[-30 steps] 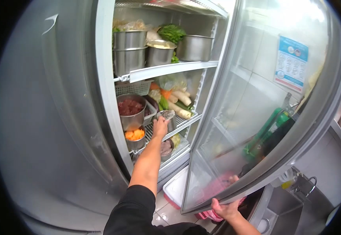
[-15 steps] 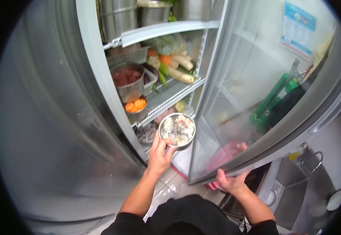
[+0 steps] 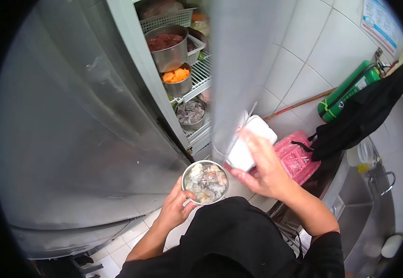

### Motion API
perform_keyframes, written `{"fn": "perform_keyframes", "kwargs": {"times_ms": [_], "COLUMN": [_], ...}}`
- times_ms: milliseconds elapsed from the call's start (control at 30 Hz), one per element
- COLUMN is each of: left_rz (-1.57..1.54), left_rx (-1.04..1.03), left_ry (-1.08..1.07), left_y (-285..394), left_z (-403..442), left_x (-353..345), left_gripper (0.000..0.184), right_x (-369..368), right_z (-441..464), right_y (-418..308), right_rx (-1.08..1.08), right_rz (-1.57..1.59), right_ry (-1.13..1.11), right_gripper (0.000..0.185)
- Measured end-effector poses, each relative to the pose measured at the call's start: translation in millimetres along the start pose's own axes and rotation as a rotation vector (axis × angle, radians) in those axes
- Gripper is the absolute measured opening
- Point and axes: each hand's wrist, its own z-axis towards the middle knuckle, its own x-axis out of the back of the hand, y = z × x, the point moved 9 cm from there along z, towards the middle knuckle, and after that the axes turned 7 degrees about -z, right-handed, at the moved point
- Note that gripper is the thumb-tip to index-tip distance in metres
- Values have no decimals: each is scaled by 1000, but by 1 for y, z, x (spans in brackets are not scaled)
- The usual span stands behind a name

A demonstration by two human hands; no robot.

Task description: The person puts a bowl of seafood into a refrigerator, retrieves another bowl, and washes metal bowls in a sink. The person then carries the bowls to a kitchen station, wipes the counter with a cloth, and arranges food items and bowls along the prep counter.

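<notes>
Your L hand [image 3: 176,208] grips a round metal bowl [image 3: 205,161] by its L side, just in front of your blk apron [image 3: 238,236]; bowl's approx. level, full of pale, wet pcs [image 3: 206,183]. Your R hand [image 3: 268,167] is unclenched, fingers extended nr the edge of the blurred fridge door [image 3: 236,69]; can't tell if they touch it. Past that hand: white-lidded box [image 3: 259,139], w/ a pink bundle [image 3: 298,155] to its R. Door's partly open; inside, low down, a bowl of grey pcs [image 3: 193,126], above it a container of orange chunks [image 3: 181,88], then a pot of dk red stuff [image 3: 173,56]. On the far tiled wall [image 3: 331,41]: green cylinder [image 3: 349,92].
</notes>
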Motion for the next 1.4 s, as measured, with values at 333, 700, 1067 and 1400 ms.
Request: {"fn": "perform_keyframes", "kwargs": {"times_ms": [333,700,1067,1400], "left_rz": [-52,-273,-419,-362], "left_rx": [-351,-514,-523,-552], "left_ry": [-254,-666,-819,-839], "left_y": [75,162,228,228], "left_z": [84,141,170,178], "left_x": [-120,-335,-528,-581], "left_gripper": [29,29,25,31], "right_x": [8,129,262,343], "right_z": [-108,-296,-627,-666], "right_y": [79,186,356,471], "right_rx": [-501,-827,-1840,-1647], "right_rz": [-3,-149,128,-377], "right_ry": [-337,-65,841,493], "right_gripper": [81,62,80,94]}}
